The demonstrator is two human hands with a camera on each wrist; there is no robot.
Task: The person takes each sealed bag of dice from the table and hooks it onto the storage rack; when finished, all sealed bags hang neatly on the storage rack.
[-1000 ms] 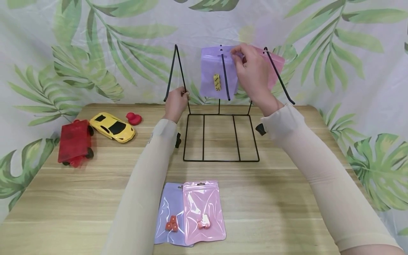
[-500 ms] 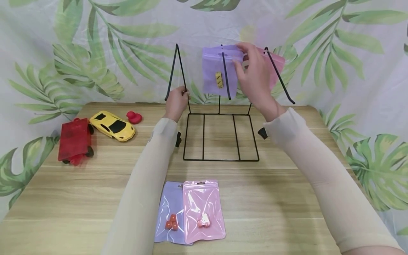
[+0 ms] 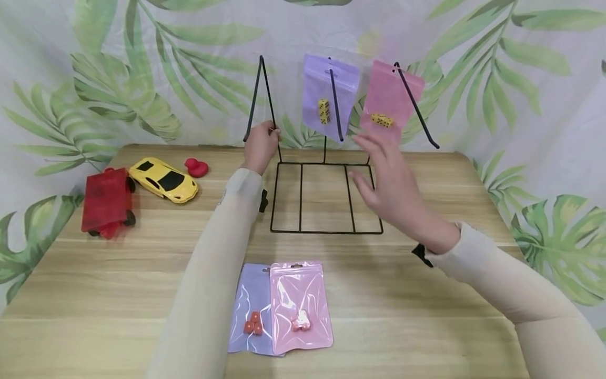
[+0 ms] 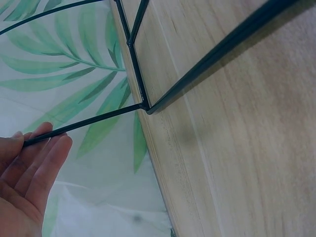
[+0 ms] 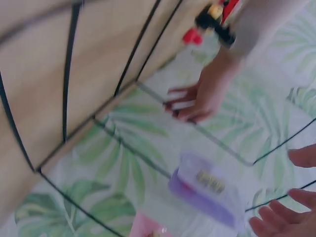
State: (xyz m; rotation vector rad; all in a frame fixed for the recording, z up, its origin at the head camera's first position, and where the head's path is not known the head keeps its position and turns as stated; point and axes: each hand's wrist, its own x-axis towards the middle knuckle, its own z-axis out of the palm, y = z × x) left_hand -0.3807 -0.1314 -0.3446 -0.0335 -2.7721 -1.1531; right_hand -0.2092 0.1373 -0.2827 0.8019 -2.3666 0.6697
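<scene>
My left hand (image 3: 261,147) pinches the left upright of a black wire display rack (image 3: 326,232), thumb and fingers around the rod (image 4: 84,124) in the left wrist view. A purple zip pouch (image 3: 312,79) with yellow dice hangs on the rack's middle hook. From the right hook hangs a pink zip pouch (image 3: 379,89), also with yellow dice. My right hand (image 3: 395,189) holds nothing; its fingers are spread, below the pink pouch and apart from the purple one. In the right wrist view the purple pouch (image 5: 205,185) is blurred.
Near the front lie a purple pouch (image 3: 253,295) with orange dice and a pink pouch (image 3: 303,295) overlapping it. At the left stand a red toy vehicle (image 3: 108,200), a yellow toy car (image 3: 163,179) and a red rubber duck (image 3: 196,168). The rack's left hook (image 3: 253,100) holds no pouch.
My right hand has let go of the purple pouch and moved down toward me, leaving it on the middle hook. The left hand stays on the rack.
</scene>
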